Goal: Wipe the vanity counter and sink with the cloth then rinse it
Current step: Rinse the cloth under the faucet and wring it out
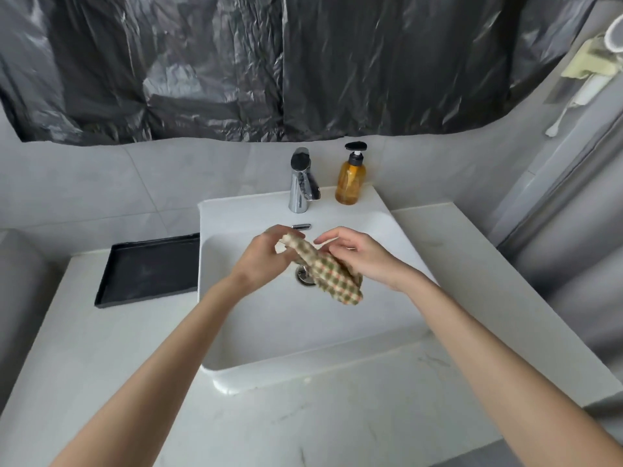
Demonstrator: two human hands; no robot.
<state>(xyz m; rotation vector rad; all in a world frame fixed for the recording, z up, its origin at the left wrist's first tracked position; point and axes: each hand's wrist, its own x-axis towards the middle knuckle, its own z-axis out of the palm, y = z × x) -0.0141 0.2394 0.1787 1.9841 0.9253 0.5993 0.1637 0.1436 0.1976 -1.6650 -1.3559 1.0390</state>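
The left hand (266,256) pinched the cloth (323,267) by its upper-left end; it slanted lower-right beneath the right hand (364,256), whose grip was unclear.

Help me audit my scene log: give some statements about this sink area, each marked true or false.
1. The left hand pinches the cloth above the sink. True.
2. Water runs from the tap. False: no stream is visible.
3. The soap bottle stands left of the tap. False: it stands to the right.
4. A black tray lies on the counter left of the sink. True.
5. The cloth is plain white. False: it is checked.
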